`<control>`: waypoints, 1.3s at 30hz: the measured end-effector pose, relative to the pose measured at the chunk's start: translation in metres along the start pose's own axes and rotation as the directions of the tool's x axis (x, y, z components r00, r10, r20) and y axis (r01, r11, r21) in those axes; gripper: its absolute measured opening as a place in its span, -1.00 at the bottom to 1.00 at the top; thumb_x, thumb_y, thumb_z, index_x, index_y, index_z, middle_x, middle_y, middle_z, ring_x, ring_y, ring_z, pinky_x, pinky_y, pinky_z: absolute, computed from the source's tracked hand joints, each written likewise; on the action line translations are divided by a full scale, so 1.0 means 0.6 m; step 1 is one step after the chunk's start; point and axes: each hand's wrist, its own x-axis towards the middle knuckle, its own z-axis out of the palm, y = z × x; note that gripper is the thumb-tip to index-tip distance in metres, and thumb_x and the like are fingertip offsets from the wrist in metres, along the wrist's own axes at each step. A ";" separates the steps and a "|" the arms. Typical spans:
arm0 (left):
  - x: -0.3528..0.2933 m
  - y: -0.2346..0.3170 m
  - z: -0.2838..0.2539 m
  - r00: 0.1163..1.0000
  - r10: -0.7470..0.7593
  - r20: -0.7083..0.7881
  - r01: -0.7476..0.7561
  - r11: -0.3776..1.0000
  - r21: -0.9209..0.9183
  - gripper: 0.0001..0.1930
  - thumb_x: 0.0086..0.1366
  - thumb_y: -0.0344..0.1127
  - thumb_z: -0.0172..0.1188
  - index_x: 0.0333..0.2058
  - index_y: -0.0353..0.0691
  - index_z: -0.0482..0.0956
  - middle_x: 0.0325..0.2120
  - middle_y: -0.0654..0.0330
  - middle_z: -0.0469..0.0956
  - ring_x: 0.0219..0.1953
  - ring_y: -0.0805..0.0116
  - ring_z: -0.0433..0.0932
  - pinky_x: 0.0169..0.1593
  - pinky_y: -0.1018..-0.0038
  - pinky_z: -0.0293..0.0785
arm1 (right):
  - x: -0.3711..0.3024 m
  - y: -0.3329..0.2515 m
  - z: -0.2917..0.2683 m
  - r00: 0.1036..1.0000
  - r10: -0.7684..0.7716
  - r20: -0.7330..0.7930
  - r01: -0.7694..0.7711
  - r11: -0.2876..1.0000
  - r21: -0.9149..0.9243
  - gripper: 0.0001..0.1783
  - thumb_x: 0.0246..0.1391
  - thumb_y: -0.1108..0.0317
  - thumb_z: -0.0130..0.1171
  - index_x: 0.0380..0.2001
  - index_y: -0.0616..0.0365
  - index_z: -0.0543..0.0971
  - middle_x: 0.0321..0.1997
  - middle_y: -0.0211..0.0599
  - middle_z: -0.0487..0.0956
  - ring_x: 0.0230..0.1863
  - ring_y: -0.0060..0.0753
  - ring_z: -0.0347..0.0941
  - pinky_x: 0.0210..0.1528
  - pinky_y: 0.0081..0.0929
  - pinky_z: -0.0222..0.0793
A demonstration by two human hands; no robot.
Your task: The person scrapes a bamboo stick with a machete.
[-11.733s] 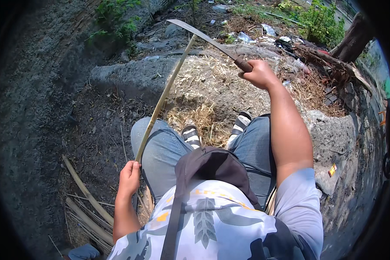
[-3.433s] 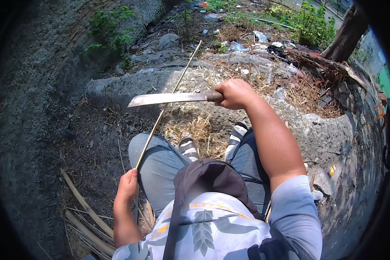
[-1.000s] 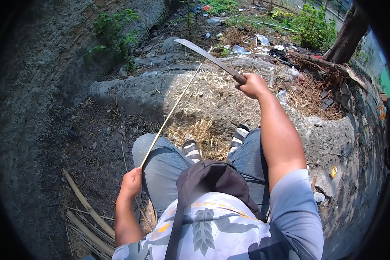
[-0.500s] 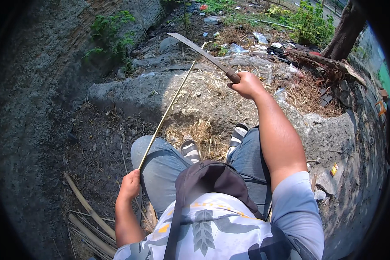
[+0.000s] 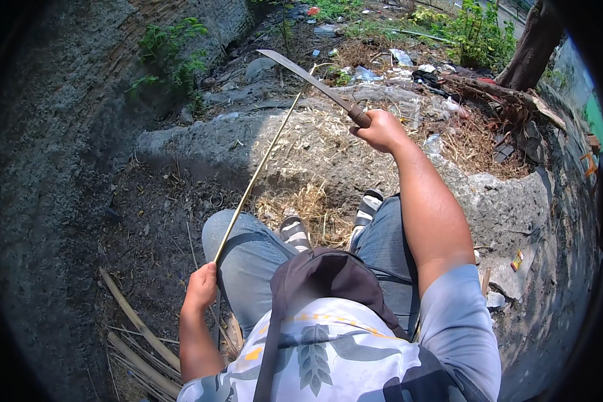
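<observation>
My right hand (image 5: 382,130) is closed round the dark handle of a machete (image 5: 308,77), held out in front of me. Its long curved blade points to the far left. In my left hand (image 5: 201,288), beside my left knee, is the near end of a long thin pale strip (image 5: 256,175), which looks like split bamboo or cane. The strip slants away across my knee, and its far end reaches the blade near the middle. Whether the two touch there, I cannot tell.
Long pale bamboo-like strips (image 5: 137,318) lie on the dirt at my lower left. A rough wall (image 5: 40,201) rises on the left. Ahead, a concrete ledge (image 5: 201,144) bears shavings, with litter beyond. A tree trunk (image 5: 532,47) stands far right. A dark bag (image 5: 328,275) rests on my lap.
Almost nothing differs. The machete and my right hand have shifted very slightly up and to the left; my left hand and the strip hold their place.
</observation>
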 end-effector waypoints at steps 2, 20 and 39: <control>0.000 0.002 -0.001 1.000 -0.011 0.005 0.011 1.000 0.013 -0.42 0.58 0.11 -0.14 -0.39 -0.34 0.47 -0.63 0.28 0.35 -0.51 0.47 0.30 -0.40 0.38 0.29 | -0.001 -0.002 0.001 1.000 -0.005 0.002 0.005 1.000 -0.011 -0.48 -0.04 -0.14 0.39 -0.17 0.03 0.70 -0.18 -0.11 0.72 -0.08 -0.04 0.64 0.00 -0.14 0.50; -0.003 0.005 0.009 0.998 0.035 -0.047 -0.034 0.999 0.023 -0.40 0.57 0.14 -0.11 -0.37 -0.36 0.49 -0.62 0.15 0.41 -0.50 0.37 0.38 -0.36 0.32 0.37 | -0.058 -0.062 -0.013 0.968 -0.239 0.078 0.249 0.956 -0.154 -0.63 0.00 -0.02 0.40 -0.23 -0.03 0.70 -0.27 -0.13 0.71 -0.12 0.02 0.64 -0.04 -0.06 0.51; -0.011 0.023 0.008 0.997 0.044 -0.056 -0.043 0.999 0.017 -0.41 0.58 0.11 -0.12 -0.31 -0.37 0.56 -0.59 0.08 0.49 -0.46 0.34 0.44 -0.29 0.33 0.44 | 0.027 0.069 0.028 0.956 0.265 -0.125 -0.232 0.946 0.228 -0.53 -0.03 0.00 0.49 -0.28 0.21 0.68 -0.41 -0.24 0.68 -0.35 -0.29 0.61 -0.23 -0.27 0.46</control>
